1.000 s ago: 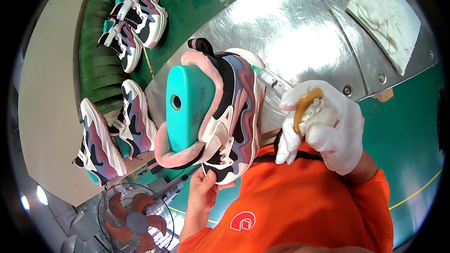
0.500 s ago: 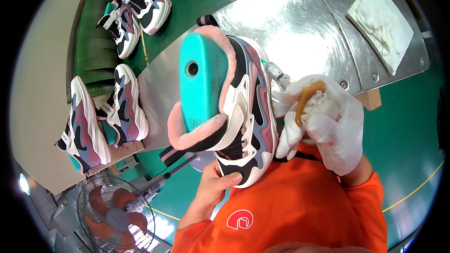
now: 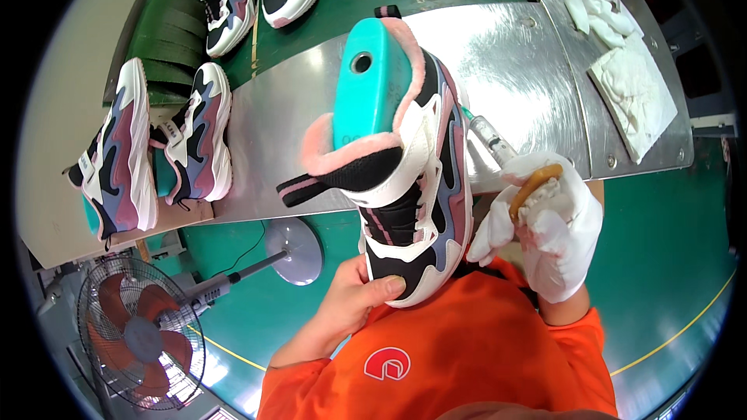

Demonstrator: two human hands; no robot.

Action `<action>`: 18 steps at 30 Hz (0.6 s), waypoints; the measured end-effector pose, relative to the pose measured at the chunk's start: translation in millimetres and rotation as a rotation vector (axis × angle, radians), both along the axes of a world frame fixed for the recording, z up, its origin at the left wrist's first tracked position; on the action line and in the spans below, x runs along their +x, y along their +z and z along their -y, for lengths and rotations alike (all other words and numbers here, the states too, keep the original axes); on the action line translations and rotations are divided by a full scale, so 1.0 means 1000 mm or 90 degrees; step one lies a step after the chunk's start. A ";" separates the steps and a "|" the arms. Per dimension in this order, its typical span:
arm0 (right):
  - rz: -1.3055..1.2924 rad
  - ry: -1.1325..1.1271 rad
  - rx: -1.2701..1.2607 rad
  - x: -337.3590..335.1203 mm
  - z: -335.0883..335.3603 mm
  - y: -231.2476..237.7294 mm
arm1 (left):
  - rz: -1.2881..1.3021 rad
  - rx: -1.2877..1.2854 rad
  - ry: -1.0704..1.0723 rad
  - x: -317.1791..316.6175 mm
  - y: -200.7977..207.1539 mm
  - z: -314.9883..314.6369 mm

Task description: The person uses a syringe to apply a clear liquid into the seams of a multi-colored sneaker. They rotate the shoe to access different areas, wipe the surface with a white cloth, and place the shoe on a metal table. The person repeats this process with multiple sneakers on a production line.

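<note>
Shoe [image 3: 398, 214] w/ rounded insert [image 3: 373, 101] (smooth, prob. plastic)

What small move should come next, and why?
Probably turn the shoe slightly with the left hand, to bring the side beside the syringe into clearer view. The left hand grips the shoe at its toe, the gloved right hand holds the syringe, and this view cannot settle whether the green tip touches the shoe.
</note>
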State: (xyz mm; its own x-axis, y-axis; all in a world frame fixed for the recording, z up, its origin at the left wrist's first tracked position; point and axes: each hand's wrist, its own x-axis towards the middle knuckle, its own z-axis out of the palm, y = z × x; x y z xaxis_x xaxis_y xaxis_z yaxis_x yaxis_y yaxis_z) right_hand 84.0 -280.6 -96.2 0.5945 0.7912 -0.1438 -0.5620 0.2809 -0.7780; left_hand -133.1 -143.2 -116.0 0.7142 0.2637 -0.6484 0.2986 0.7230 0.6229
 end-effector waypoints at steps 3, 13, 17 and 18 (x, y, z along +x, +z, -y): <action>0.061 -0.020 -0.040 0.002 0.000 -0.009 | 0.008 -0.004 0.002 0.002 -0.002 -0.003; 0.237 -0.210 0.006 0.021 -0.015 -0.011 | 0.162 -0.189 0.056 -0.016 -0.015 -0.021; 0.368 -0.253 -0.026 0.040 -0.018 -0.037 | 0.161 -0.208 0.091 -0.016 -0.015 -0.042; 0.397 -0.264 -0.026 0.048 -0.019 -0.045 | 0.139 -0.203 0.094 -0.009 -0.009 -0.052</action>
State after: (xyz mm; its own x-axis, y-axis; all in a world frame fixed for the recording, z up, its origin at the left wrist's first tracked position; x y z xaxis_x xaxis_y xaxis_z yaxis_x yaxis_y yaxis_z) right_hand 131.5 -262.0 -141.0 0.8234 0.4861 0.2927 0.1321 0.3374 -0.9320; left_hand -141.8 -91.1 -124.7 0.8135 0.1836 -0.5519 0.0630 0.9155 0.3973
